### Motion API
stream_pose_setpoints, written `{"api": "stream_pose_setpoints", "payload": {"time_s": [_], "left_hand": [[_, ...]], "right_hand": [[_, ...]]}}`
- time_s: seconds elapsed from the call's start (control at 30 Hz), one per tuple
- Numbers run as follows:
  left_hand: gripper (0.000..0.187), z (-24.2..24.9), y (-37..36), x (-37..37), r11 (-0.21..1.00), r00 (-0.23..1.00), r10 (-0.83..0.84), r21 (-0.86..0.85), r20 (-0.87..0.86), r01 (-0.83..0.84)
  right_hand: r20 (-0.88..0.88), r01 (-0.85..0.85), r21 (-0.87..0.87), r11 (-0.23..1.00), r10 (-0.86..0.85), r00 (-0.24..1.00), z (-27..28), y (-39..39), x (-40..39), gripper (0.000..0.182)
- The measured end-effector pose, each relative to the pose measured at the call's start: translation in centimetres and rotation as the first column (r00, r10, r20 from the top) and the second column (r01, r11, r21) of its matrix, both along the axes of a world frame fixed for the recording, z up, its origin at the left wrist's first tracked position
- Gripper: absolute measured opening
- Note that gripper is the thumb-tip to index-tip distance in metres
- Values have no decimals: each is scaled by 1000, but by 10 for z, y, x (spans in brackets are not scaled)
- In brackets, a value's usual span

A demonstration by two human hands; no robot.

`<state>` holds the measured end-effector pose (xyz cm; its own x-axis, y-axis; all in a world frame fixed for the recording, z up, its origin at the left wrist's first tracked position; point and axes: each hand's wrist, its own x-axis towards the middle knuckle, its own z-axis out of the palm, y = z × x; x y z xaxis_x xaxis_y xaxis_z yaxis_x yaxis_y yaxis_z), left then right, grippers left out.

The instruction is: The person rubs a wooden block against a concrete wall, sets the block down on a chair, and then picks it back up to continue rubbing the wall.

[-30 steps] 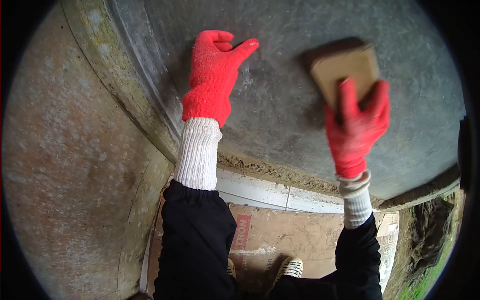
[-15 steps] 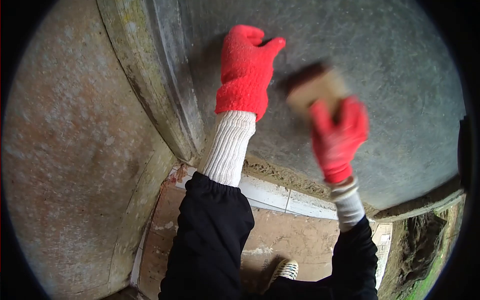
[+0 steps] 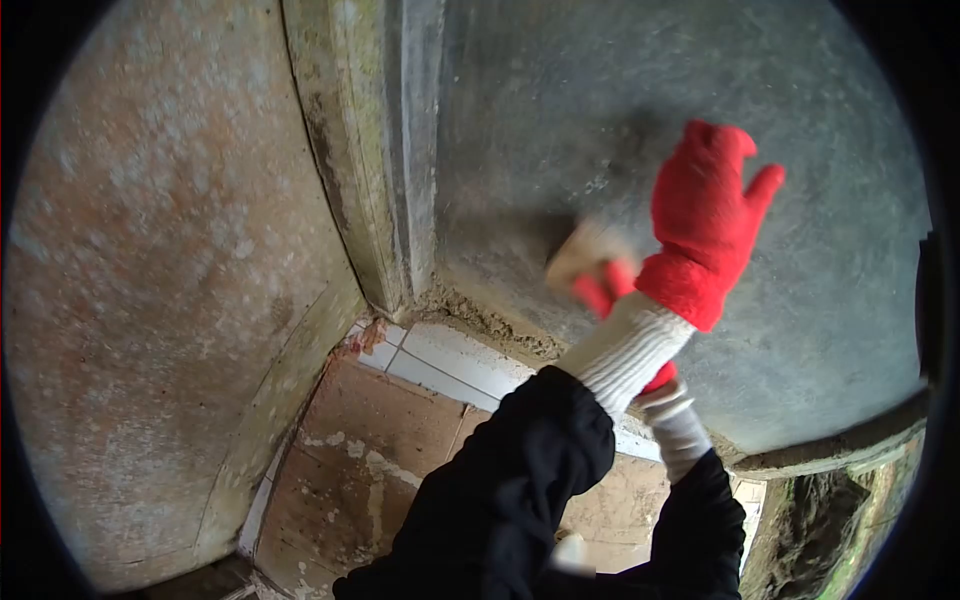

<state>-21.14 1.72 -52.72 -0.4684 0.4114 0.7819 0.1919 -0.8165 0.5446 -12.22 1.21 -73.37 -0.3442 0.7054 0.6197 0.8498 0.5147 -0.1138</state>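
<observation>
Left hand in red glove, fingers spread, flat against grey wall. Right hand beneath left wrist, clamped on blurred sanding block, pressed to wall above tiled ledge.

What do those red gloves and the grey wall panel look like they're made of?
The red gloves look like fuzzy knitted fabric with ribbed white cuffs. The grey wall panel looks like dull, scuffed sheet metal or smooth cement; the look leaves it open.

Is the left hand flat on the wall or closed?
Flat: left hand lies spread against the grey wall, fingers extended, thumb out, holding nothing.
</observation>
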Motion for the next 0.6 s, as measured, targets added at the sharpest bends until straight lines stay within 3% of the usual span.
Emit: {"api": "stream_pose_setpoints", "payload": {"time_s": [0.03,0.07,0.1,0.13,0.17,0.2,0.23,0.27,0.3,0.37,0.4,0.47,0.5,0.57,0.6], "left_hand": [[37,-3,1,4,998,998,-56,3,5,56],[37,1,-1,3,999,999,-52,-3,13,52],[38,10,-4,2,1000,982,27,7,-186,-26],[40,17,-5,2,995,921,102,31,-375,-98],[40,20,-4,5,995,925,102,31,-367,-97],[42,24,-4,10,995,958,22,-91,-287,-50],[44,25,-4,16,978,979,-52,-208,-196,10],[48,25,0,19,971,968,-77,-240,-237,18],[48,26,1,21,972,971,-70,-233,-229,16],[51,26,0,22,965,964,-115,-256,-239,52],[51,28,-3,23,965,967,-107,-259,-231,45],[49,39,-12,21,962,978,-119,-265,-170,71],[49,43,-17,17,959,980,-115,-274,-161,67],[42,56,-29,1,959,979,-121,-274,-167,72],[39,64,-35,-8,960,977,-126,-270,-170,77]], "right_hand": [[103,154,209,966,-178,979,50,-7,-22,47],[130,238,308,921,-289,948,95,-14,-37,47],[144,291,356,888,-360,922,121,-18,-50,47],[137,337,347,875,-403,905,129,-19,-60,48],[102,363,278,890,-403,910,118,-20,-65,48],[96,389,108,915,-399,912,101,-24,-72,49],[-81,155,280,948,-137,987,49,-17,-69,48],[-72,151,286,946,-136,988,9,-7,-57,48],[194,12,351,936,-85,977,-19,2,-49,50],[667,-287,357,889,-28,744,-45,14,-44,54],[673,-297,352,888,-19,739,-33,13,-50,54],[265,-3,341,940,-93,960,35,1,-70,53],[222,16,541,841,-161,962,79,0,-81,53],[388,-15,679,734,-342,856,153,-9,-94,51],[350,29,682,731,-361,865,167,-10,-102,49]]}}
